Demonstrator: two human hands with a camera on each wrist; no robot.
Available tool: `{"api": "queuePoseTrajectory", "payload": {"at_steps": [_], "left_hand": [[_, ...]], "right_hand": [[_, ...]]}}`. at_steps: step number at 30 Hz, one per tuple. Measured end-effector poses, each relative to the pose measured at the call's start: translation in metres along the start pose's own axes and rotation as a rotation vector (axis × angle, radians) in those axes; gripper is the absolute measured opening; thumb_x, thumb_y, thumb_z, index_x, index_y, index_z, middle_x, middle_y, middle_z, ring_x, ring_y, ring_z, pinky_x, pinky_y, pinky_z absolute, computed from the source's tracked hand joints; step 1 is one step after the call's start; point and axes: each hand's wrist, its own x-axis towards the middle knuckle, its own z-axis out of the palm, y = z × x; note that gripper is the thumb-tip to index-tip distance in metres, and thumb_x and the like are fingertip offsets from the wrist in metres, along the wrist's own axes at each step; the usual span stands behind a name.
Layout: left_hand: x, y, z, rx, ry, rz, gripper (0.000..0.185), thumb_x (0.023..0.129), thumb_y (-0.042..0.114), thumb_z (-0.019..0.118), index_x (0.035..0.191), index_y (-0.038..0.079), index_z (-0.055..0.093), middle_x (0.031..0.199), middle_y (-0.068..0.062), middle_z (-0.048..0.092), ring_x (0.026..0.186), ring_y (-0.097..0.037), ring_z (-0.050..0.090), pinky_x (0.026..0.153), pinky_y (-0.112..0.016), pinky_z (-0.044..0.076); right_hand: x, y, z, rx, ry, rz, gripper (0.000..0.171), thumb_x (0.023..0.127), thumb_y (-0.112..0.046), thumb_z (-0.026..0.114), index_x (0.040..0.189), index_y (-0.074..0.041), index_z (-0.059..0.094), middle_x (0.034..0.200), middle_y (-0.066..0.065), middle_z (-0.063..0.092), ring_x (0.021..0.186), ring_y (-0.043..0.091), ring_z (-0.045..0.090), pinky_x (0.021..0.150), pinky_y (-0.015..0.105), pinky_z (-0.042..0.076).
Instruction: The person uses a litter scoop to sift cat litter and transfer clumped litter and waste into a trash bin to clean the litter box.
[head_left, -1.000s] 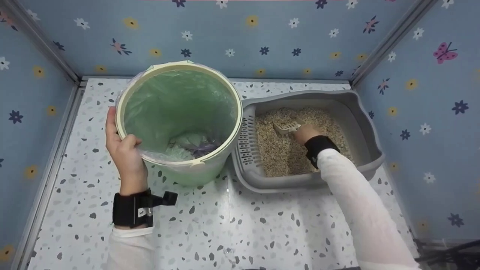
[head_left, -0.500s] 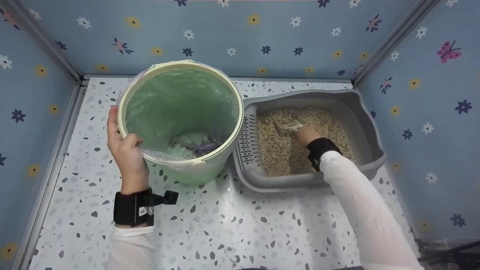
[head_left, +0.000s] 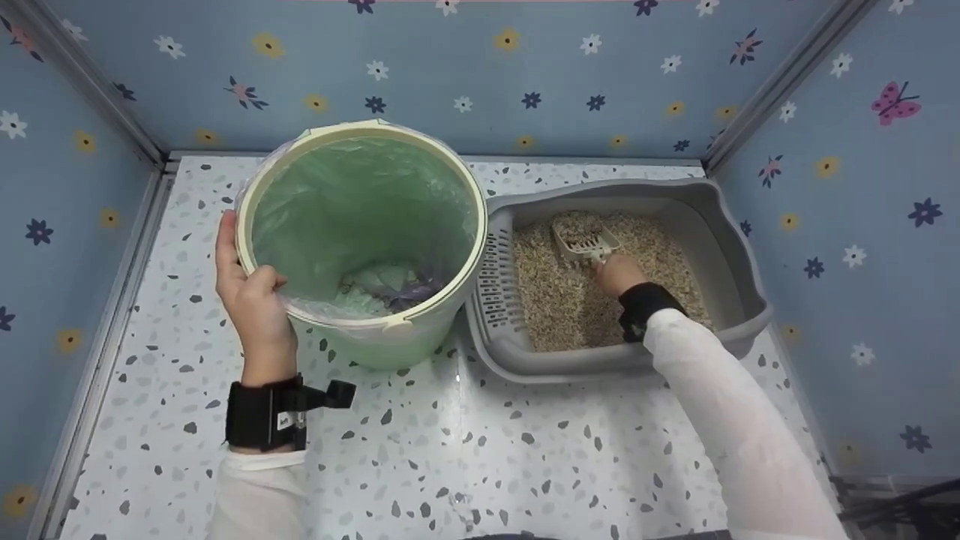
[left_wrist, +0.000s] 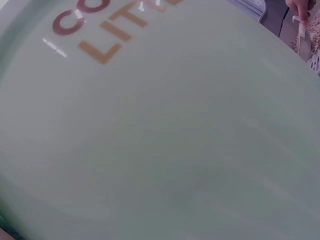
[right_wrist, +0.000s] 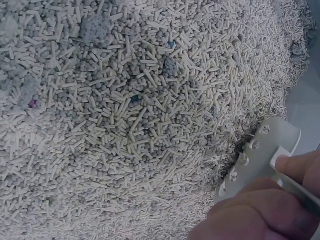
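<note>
My left hand (head_left: 259,307) grips the cream rim of a green bin (head_left: 420,341), thumb over the edge and fingers along the outside. A clear plastic liner covers the bin's inside, with some crumpled bags (head_left: 405,289) at the bottom. In the left wrist view the bin's pale wall (left_wrist: 160,130) with printed letters fills most of the frame. My right hand (head_left: 619,274) holds a slotted litter scoop (head_left: 592,246) by its handle. Pellet litter lies in the scoop's pan. Below it, more litter (right_wrist: 125,115) with a few darker clumps covers the floor of the grey litter box (head_left: 570,367).
The litter box stands right beside the bin, its perforated step (head_left: 495,289) facing the bin. Blue flowered walls (head_left: 480,75) enclose the speckled floor (head_left: 420,465) on three sides. Dark cables (head_left: 907,502) lie at the lower right.
The scoop has turned from tilted in the litter to more level, and its pan of pellets now shows. My right hand has shifted slightly right and toward me. The left hand keeps its hold.
</note>
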Motion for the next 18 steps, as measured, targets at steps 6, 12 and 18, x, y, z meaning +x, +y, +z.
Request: {"api": "queuePoseTrajectory", "payload": {"at_steps": [6,12,18], "left_hand": [[0.001,-0.001,0.000,0.020,-0.003,0.010,0.087,0.069,-0.020,0.023,0.150,0.012,0.025,0.153,0.002,0.028,0.138,-0.015,0.031,0.111,-0.037,0.031],[0.001,-0.001,-0.002,0.023,-0.006,0.011,0.087,0.069,-0.020,0.023,0.150,0.013,0.025,0.153,0.001,0.027,0.138,-0.015,0.031,0.111,-0.038,0.031],[0.000,0.000,0.000,-0.015,0.002,-0.026,0.088,0.070,-0.021,0.023,0.150,0.016,0.026,0.153,0.002,0.027,0.138,-0.019,0.032,0.111,-0.038,0.032]], "right_hand": [[-0.024,-0.004,-0.016,-0.160,0.006,-0.069,0.036,0.099,-0.013,0.036,0.094,0.012,0.061,0.090,0.029,0.062,0.080,0.037,0.062,0.075,0.046,0.052],[-0.008,0.017,-0.005,-0.097,0.037,-0.067,0.054,0.103,-0.027,0.026,0.080,0.008,0.059,0.076,0.023,0.060,0.063,0.030,0.057,0.063,0.045,0.052],[-0.012,0.021,-0.008,-0.182,0.063,-0.126,0.050,0.103,-0.028,0.031,0.085,0.009,0.059,0.075,0.025,0.060,0.063,0.033,0.057,0.065,0.049,0.051]]}}
